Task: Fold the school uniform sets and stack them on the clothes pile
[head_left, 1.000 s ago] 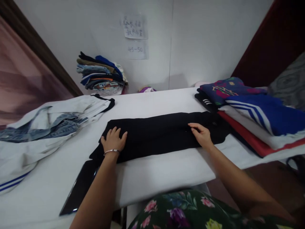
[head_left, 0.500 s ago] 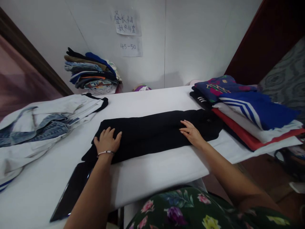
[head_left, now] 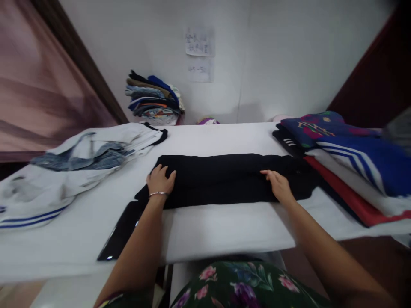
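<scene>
One black garment (head_left: 218,184) lies sideways, its long axis running from under the spread-fingered left hand (head_left: 160,180) past the right hand (head_left: 279,186), whose grip I cannot tell.

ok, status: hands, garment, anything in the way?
Left hand spread on black garment, right hand at its right half. Garment laid flat. Clothes pile at its right end.

Your head camera looks forward and down from above your shirt (head_left: 245,284), close over the desk (head_left: 221,231), with your left hand (head_left: 160,179) and right hand (head_left: 278,185) mid-view and the wall (head_left: 282,64) beyond.
</scene>
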### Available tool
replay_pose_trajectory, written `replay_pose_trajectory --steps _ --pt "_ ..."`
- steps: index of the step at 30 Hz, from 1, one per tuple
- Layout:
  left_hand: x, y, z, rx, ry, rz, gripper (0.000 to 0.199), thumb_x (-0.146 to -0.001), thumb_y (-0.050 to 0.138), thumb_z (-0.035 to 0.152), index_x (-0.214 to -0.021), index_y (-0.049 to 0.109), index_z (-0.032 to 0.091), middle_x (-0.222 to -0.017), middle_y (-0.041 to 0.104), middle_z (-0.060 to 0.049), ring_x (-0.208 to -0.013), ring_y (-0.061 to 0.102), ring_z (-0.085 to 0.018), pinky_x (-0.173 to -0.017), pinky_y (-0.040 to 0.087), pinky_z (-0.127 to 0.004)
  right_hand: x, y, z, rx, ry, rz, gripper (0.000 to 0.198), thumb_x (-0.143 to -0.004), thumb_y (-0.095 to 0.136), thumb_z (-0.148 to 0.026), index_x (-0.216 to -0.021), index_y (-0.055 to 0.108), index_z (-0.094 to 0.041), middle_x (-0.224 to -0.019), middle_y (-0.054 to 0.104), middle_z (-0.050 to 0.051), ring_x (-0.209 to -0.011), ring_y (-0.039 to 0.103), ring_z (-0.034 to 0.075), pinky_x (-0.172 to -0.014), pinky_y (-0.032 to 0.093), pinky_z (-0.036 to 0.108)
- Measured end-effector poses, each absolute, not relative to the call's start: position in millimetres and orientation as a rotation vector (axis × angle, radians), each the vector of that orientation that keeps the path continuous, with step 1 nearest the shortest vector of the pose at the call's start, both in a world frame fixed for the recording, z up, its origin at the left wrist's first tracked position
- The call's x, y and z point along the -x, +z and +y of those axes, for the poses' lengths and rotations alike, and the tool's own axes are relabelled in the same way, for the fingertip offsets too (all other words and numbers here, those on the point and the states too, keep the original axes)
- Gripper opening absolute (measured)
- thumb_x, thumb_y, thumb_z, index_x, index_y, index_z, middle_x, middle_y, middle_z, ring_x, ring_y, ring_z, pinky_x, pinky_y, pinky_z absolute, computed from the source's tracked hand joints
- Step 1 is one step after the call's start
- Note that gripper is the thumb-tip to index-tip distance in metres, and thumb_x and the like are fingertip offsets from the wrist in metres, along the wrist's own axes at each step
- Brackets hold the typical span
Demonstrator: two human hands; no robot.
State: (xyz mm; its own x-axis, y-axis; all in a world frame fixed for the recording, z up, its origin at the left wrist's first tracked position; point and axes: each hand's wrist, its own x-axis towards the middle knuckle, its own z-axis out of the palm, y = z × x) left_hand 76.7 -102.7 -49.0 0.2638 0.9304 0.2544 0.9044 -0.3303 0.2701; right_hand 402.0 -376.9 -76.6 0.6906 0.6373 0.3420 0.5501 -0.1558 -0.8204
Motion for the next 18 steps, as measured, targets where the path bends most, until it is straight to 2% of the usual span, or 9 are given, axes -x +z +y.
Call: replay_pose_trajectory --steps 3,5,9,12,15,18 --pt "-68.0 -48.7 -99.1 -2.318 0.644 1.859 0.05 -0.086 0.046 0.042 -0.129 0.054 0.017 -0.143 0.045 -0.012 -0.133 0.038 -0.026 -0.11 0.028 -0.045 -402.5 -78.2 -374.7 1.777 0.034 -1.043 0.039 -0.086 0.047 -0.035 -0.123 0.056 -0.023 -0.124 0.06 0.007 -0.112 0.057 0.023 -0.094 0.048 0.04" --pt "-61.4 -47.0 -95.1 -2.197 0.669 1.866 0.052 -0.087 0.047 0.041 -0.131 0.051 0.015 -0.14 0.049 -0.013 -0.13 0.043 -0.026 -0.107 0.033 -0.041 -399.7 -72.3 -369.6 1.786 -0.024 -1.163 0.043 -0.085 0.048 -0.031 -0.128 0.052 -0.026 -0.136 0.051 0.006 -0.124 0.05 0.024 -0.098 0.046 0.043" --pt "-45.5 -40.3 -80.8 -1.93 0.733 1.797 0.047 -0.089 0.044 0.035 -0.13 0.054 0.013 -0.134 0.055 -0.013 -0.123 0.05 -0.025 -0.105 0.036 -0.035 -392.3 -48.1 -349.3 1.772 -0.158 -1.454 0.035 -0.088 0.046 -0.037 -0.118 0.06 -0.026 -0.137 0.052 0.006 -0.131 0.042 0.027 -0.106 0.04 0.048" --pt "-31.4 -35.2 -67.4 -1.827 0.749 1.784 0.036 -0.089 0.042 0.03 -0.112 0.066 0.016 -0.122 0.064 -0.009 -0.115 0.056 -0.022 -0.099 0.04 -0.03 -393.4 -39.5 -326.8 1.748 -0.208 -1.649 0.039 -0.088 0.047 -0.044 -0.121 0.059 -0.026 -0.138 0.051 0.006 -0.133 0.039 0.028 -0.109 0.035 0.051" --pt "-16.7 -32.7 -58.6 -1.739 0.734 1.769 0.032 -0.088 0.042 0.029 -0.099 0.07 0.016 -0.109 0.07 -0.007 -0.097 0.064 -0.017 -0.081 0.049 -0.025 -398.0 -50.8 -307.0 1.797 -0.128 -1.888 0.049 -0.085 0.05 -0.052 -0.126 0.056 -0.027 -0.139 0.051 0.006 -0.133 0.04 0.031 -0.108 0.036 0.053" --pt "-2.9 -32.4 -57.8 -1.645 0.698 1.751 0.032 -0.088 0.043 0.028 -0.101 0.068 0.014 -0.105 0.071 -0.008 -0.079 0.067 -0.013 -0.063 0.05 -0.021 -400.2 -72.3 -298.9 1.857 -0.082 -2.008 0.051 -0.086 0.044 -0.054 -0.127 0.056 -0.028 -0.139 0.051 0.007 -0.132 0.041 0.031 -0.105 0.037 0.055"
